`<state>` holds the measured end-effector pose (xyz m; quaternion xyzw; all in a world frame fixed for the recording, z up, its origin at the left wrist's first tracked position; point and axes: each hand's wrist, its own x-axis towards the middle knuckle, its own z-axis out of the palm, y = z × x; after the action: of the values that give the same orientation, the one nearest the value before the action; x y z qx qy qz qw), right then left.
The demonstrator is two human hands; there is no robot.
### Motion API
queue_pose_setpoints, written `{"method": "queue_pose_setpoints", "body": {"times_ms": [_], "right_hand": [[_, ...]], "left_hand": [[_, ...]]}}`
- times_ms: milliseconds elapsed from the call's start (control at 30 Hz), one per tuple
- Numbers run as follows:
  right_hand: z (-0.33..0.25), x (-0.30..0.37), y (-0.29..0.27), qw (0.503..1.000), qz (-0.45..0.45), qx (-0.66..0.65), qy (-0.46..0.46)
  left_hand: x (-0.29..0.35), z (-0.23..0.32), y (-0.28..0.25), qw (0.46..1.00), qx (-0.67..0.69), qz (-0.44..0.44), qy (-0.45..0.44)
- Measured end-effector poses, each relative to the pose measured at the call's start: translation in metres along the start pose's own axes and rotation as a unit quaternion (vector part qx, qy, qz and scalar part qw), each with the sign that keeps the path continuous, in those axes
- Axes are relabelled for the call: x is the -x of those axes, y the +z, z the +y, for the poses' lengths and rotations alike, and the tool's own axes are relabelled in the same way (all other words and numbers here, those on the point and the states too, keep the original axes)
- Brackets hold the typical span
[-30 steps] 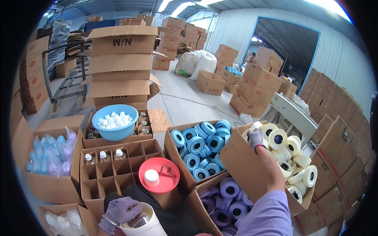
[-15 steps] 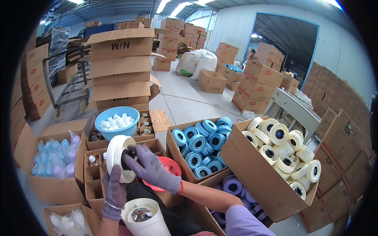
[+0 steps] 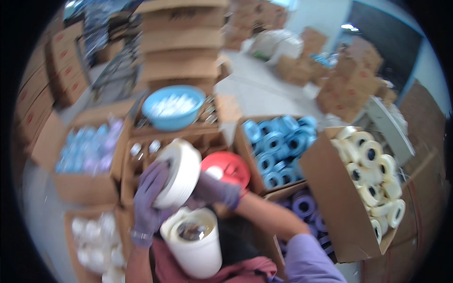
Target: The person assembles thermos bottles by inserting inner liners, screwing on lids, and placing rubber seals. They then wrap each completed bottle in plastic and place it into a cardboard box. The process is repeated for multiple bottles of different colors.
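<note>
My gloved left hand (image 3: 152, 195) is closed round the edge of a white threaded screw ring (image 3: 186, 172), held tilted above my lap. My gloved right hand (image 3: 214, 189) is just right of the ring, beside a red bowl (image 3: 236, 165). Its fingers are smeared and partly hidden, so whether they hold anything does not show. Below the ring a white cylindrical flask body (image 3: 200, 254) stands between my legs, its mouth upward. A shiny silvery rounded liner (image 3: 193, 231) shows inside that mouth.
Ahead, a blue basin (image 3: 167, 122) of small white caps sits on a carton. Cartons of blue rings (image 3: 273, 141), purple rings (image 3: 302, 205) and cream rings (image 3: 373, 153) stand to the right. Bagged blue and purple parts (image 3: 87, 151) and white parts (image 3: 96, 236) lie in left cartons.
My right hand has left the ring's black centre and now sits lower, right of it. The ring has tipped over in my left hand. The whole view has shifted and blurred.
</note>
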<state>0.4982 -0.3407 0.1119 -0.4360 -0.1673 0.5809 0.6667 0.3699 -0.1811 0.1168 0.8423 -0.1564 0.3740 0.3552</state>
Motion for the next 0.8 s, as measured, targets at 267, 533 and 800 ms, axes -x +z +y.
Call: {"method": "queue_pose_setpoints", "body": {"times_ms": [267, 533, 800], "right_hand": [[0.044, 0.042, 0.001, 0.956, 0.139, 0.206, -0.153], [0.078, 0.078, 0.022, 0.865, 0.226, 0.367, -0.259], [0.087, 0.036, 0.007, 0.929, 0.007, 0.252, -0.270]], "left_hand": [[0.061, -0.009, -0.046, 0.942, 0.211, -0.218, -0.144], [0.034, -0.001, -0.024, 0.915, 0.221, -0.337, -0.018], [0.057, 0.070, -0.029, 0.963, -0.101, -0.250, -0.028]]}}
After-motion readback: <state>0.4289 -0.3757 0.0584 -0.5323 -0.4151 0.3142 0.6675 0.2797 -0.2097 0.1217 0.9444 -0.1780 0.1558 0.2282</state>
